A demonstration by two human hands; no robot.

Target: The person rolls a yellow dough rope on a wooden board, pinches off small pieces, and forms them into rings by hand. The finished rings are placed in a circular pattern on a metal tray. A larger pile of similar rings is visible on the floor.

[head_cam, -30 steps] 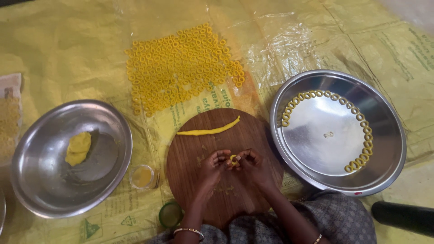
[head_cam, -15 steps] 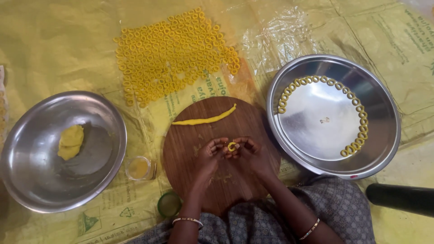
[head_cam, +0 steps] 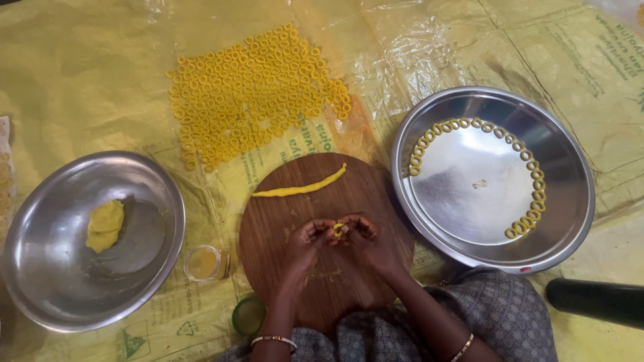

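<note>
1. Yellow dough, one small piece (head_cam: 338,230), sits pinched between the fingertips of the left hand (head_cam: 305,243) and the right hand (head_cam: 372,240); both hands are closed on it, just above the near half of the round wooden board (head_cam: 282,268).
2. One thin rolled dough strip (head_cam: 300,189) lies across the far part of the board, apart from the hands.
3. One small glass jar (head_cam: 204,263) stands just left of the board; one green lid (head_cam: 249,315) lies at the board's near left edge.
4. Two steel vessels flank the board: a bowl (head_cam: 40,281) on the left holding one lump of dough (head_cam: 104,225), and a wide plate (head_cam: 570,174) on the right.
5. Along the plate's inner edge runs a curve of roughly two dozen dough rings (head_cam: 469,123).
6. Far from the board, a dense patch of rings (head_cam: 251,94), too many to count, lies on the yellow plastic sheet (head_cam: 87,74).
</note>
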